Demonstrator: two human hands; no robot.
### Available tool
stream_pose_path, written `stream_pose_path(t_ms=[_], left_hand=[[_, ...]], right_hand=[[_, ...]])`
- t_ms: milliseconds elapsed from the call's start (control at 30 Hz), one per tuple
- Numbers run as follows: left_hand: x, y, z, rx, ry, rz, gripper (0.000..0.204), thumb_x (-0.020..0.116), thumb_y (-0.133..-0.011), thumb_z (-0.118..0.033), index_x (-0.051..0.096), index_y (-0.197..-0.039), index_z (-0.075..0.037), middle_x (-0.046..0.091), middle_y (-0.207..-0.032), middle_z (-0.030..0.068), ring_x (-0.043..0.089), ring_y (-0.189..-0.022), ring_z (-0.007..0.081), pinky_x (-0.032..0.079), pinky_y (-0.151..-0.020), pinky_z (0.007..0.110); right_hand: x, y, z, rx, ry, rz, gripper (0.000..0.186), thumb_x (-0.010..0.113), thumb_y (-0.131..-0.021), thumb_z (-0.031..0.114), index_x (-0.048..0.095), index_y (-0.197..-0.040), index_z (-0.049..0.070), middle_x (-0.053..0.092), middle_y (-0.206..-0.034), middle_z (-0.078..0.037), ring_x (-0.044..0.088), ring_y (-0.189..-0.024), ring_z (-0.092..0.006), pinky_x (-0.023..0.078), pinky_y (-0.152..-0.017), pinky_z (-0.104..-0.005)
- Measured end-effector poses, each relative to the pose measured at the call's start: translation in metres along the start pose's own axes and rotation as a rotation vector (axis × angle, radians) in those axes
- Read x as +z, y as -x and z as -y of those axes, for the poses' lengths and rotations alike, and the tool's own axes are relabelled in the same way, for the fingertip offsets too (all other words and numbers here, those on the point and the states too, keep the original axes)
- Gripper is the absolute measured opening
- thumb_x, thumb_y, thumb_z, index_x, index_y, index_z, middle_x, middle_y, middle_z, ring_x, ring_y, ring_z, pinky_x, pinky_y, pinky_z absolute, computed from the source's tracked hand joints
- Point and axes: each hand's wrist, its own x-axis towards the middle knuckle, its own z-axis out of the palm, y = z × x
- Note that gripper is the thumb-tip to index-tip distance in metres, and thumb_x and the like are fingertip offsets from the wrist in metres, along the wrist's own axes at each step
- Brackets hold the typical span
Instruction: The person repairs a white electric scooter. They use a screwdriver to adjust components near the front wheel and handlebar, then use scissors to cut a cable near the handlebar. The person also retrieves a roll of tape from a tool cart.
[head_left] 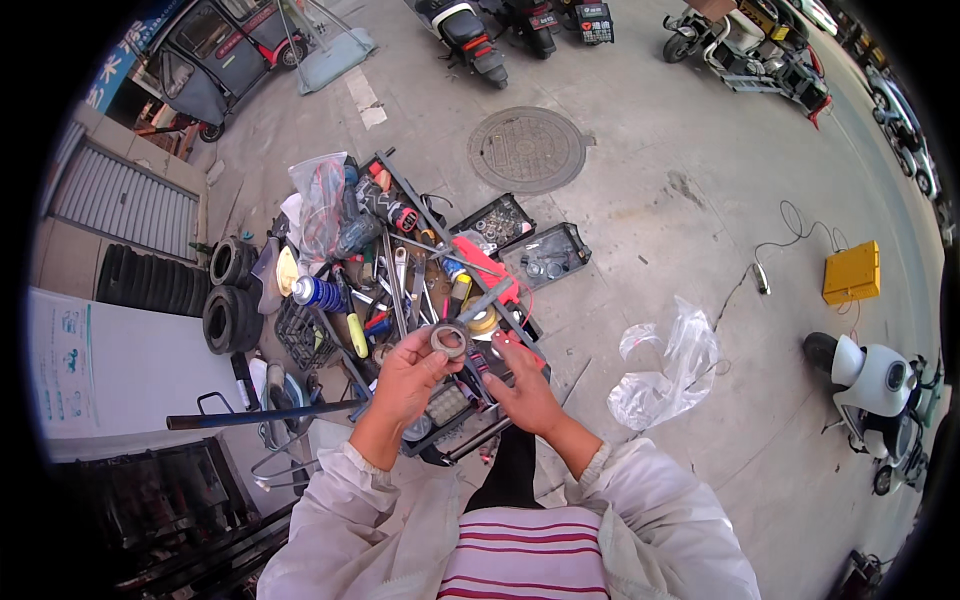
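Note:
My left hand (405,378) pinches a small grey-brown ring (449,341) between thumb and fingers, above a cluttered tool cart. Whether the ring is metal or a roll of tape I cannot make out. To its right, my right hand (528,390) has its fingers apart and holds nothing. Just beyond it lie a yellow tape roll (483,320) and a red tool case (487,268). Wrenches (401,270), a yellow-handled tool (357,335), a blue spray can (318,293) and a red-and-black power drill (403,217) crowd the cart.
Two black trays of small parts (497,222) sit past the cart. Tyres (232,320) stack at the left, and a long bar (265,415) juts out there. Clear plastic bags (670,370), a yellow box (851,273) with a cable and a white scooter (872,380) stand to the right.

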Motion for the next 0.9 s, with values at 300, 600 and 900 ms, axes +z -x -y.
stream_pose_path(t_ms=[300,600,900], left_hand=[[0.259,0.079,0.086,-0.255,0.197,0.565,0.045,0.05,-0.09,-0.008,0.034,-0.132,-0.002,0.056,-0.108,0.0093,0.058,-0.092,0.0182,0.05,-0.08,0.031],[0.52,0.133,0.23,-0.101,-0.423,1.169,0.037,0.051,-0.089,-0.01,0.039,-0.123,0.0,0.057,-0.087,0.0057,0.057,-0.075,0.011,0.047,-0.068,0.025],[0.715,0.141,0.382,0.301,-0.73,1.573,0.023,0.062,-0.082,-0.008,0.054,-0.103,-0.003,0.057,-0.084,0.0055,0.055,-0.074,0.0113,0.045,-0.065,0.025]], right_hand=[[-0.248,0.173,0.071,-0.09,-0.372,-0.265,0.063,0.071,-0.075,0.007,0.041,-0.129,0.002,0.049,-0.098,-0.006,0.05,-0.076,-0.0099,0.044,-0.068,-0.0237],[-0.398,0.414,0.027,-0.036,-1.258,-0.856,0.047,0.052,-0.09,0.034,0.046,-0.122,0.001,0.055,-0.083,-0.003,0.049,-0.065,-0.0092,0.04,-0.058,-0.0222],[-0.522,0.568,-0.05,0.411,-0.537,-1.238,0.035,0.048,-0.092,0.03,0.053,-0.115,0.004,0.054,-0.069,-0.001,0.046,-0.057,-0.0063,0.04,-0.052,-0.0216]])
